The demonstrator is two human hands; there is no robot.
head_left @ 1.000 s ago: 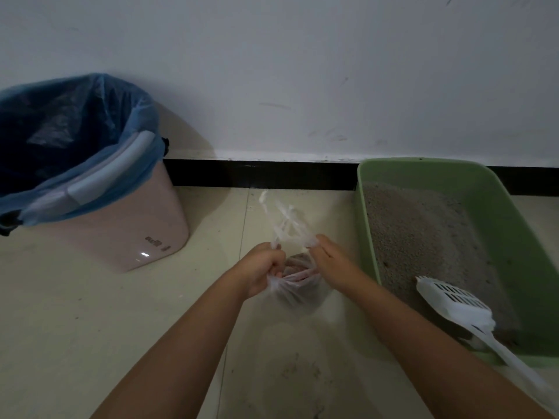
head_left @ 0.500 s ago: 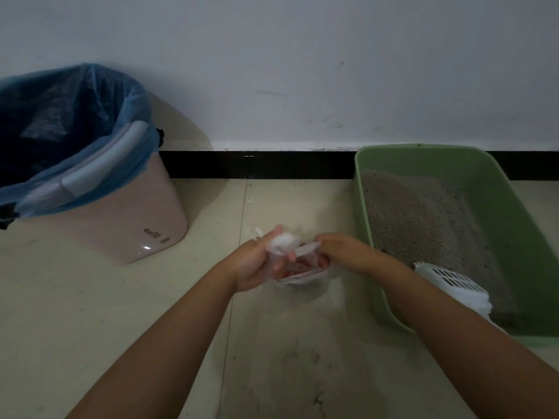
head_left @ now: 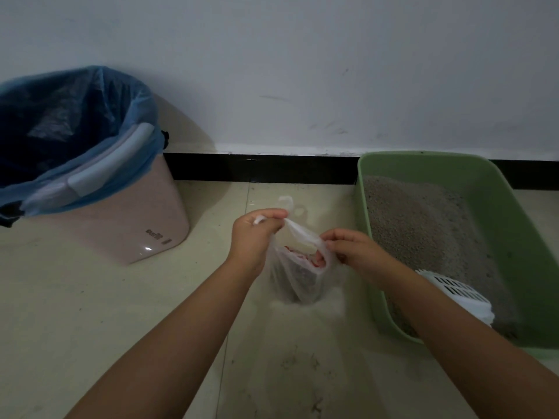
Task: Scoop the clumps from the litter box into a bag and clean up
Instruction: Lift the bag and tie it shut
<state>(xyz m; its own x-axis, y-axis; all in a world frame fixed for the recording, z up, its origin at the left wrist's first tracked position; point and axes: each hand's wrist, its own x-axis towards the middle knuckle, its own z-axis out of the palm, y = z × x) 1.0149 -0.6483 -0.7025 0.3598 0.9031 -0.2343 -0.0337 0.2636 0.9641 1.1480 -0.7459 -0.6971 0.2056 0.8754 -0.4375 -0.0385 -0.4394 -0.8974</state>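
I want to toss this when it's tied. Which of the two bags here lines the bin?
The blue bag lines the pink bin at the left wall. The other, a small clear bag, hangs between the left hand and right hand.

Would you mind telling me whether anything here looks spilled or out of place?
Nothing looks spilled. The white slotted plastic scoop lies in the green plastic litter box, and both hands hold the thin clear plastic bag by its top above the tiled floor.
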